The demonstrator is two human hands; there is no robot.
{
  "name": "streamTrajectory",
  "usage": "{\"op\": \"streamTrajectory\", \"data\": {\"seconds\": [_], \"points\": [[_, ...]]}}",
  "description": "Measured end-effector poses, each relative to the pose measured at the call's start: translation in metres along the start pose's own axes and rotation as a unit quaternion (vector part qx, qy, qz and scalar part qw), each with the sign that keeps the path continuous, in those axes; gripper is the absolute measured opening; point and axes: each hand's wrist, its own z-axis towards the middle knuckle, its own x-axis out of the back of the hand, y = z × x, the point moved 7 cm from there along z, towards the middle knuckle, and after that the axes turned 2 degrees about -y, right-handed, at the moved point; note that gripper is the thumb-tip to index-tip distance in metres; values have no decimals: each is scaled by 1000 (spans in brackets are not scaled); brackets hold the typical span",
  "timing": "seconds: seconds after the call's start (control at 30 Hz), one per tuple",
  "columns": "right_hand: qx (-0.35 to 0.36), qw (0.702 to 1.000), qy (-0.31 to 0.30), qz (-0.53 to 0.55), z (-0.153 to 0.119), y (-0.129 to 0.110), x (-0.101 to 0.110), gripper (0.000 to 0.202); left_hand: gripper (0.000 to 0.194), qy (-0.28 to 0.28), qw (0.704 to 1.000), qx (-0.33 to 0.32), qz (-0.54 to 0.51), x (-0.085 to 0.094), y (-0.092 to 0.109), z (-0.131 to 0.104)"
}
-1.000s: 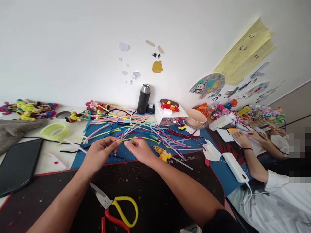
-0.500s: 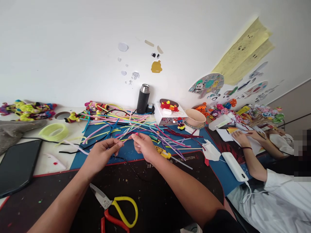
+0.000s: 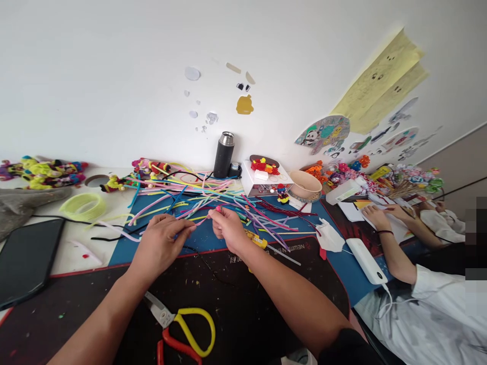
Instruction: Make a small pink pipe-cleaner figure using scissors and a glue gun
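A thin pink pipe cleaner (image 3: 202, 221) stretches between my two hands above the middle of the table. My left hand (image 3: 162, 242) pinches one end, its back turned up. The other end sits between the thumb and fingers of my right hand (image 3: 227, 229), where a small pink-red tip shows above the thumb. Behind both hands lies a loose heap of coloured pipe cleaners (image 3: 213, 188). Scissors (image 3: 178, 324) with one yellow and one red handle rest on the dark mat below my hands. A yellow tool (image 3: 256, 239) lies partly hidden behind my right wrist.
A black flask (image 3: 224, 156) stands by the wall, beside a white box (image 3: 249, 181) and a beige bowl (image 3: 305, 184). At left are a dark tablet-like device (image 3: 28, 261) and a yellow-green coil (image 3: 82, 205). On the right, another person's arm (image 3: 395, 253) reaches near a white power bank (image 3: 367, 261).
My left hand has rolled over so its back faces up more, and its fingers have closed in. The pink-red tip now shows above my right thumb. The scissors lie where they were.
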Motion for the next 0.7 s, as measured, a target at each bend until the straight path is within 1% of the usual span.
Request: {"op": "streamTrajectory", "data": {"seconds": [0.03, 0.1, 0.17, 0.23, 0.3, 0.37, 0.47, 0.53, 0.63, 0.7], "points": [[0, 1000, -1, -1, -1, 0, 0, 44, 34, -6, 1000, 15, -12, 0, -2, 0], [2, 1000, -3, -3, -3, 1, 1, 46, 40, -18, 995, 84, -60, -1, -12, 0], [3, 1000, -8, -9, -5, 2, 1, 47, 45, -26, 979, 162, -123, -1, -23, -1], [3, 1000, -16, -17, -7, 5, 1, 48, 46, -25, 959, 209, -190, 0, -30, -1], [6, 999, -26, -41, -9, 7, -1, 48, 43, -21, 944, 224, -240, 1, -32, 0], [22, 994, -36, -102, -10, 7, -4, 48, 41, -19, 933, 229, -276, 0, -32, 1], [56, 974, -57, -213, -11, 3, -12, 50, 39, -20, 913, 243, -326, -3, -32, 0], [77, 961, -71, -257, -12, 0, -19, 51, 36, -17, 901, 255, -352, -5, -33, 0], [115, 944, -82, -298, -11, -5, -29, 53, 39, -18, 892, 259, -370, -7, -34, -1], [135, 934, -78, -323, -11, -7, -34, 56, 44, -25, 889, 258, -379, -9, -35, -1]]}}
